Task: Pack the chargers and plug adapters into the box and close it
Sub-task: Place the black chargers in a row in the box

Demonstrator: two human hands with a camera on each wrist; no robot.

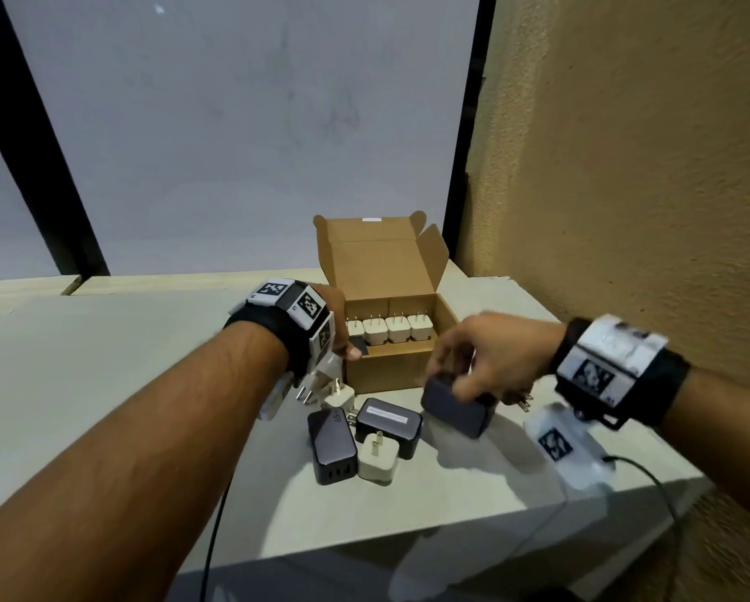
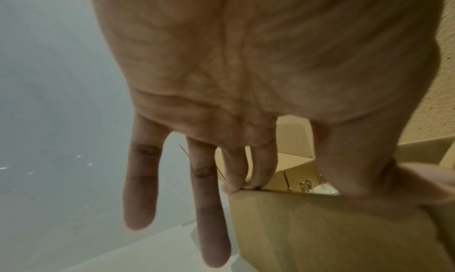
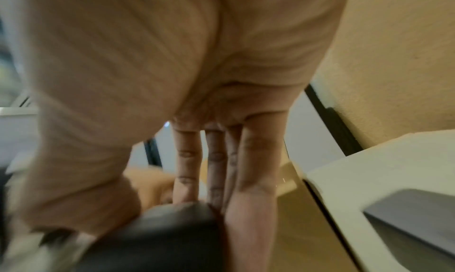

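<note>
The right hand [image 1: 490,358] grasps a black charger [image 1: 458,408] by its top, thumb on one side and fingers on the other, raised just above the white table [image 1: 147,384] in front of the open cardboard box [image 1: 390,371]; the charger looks a dense, hard-shelled block with smooth sides, so my judgement is it will carry stiffly but could slip, and the flat long faces are the place to pinch, clear of the metal prongs; the left hand [image 1: 338,323] steadies the box at its near left corner, two fingertips [image 2: 236,185] hooked over the rim, thumb on the front wall, the other fingers straight; inside, four white plug adapters [image 1: 388,331] stand in a row, prongs up; two more black chargers [image 1: 331,445] and a white adapter [image 1: 377,462] lie on the table, touching one another; the right wrist view is blurred, the box floor is hidden by its front wall, and a white plug [image 1: 321,384] below the left wrist is partly covered
</note>
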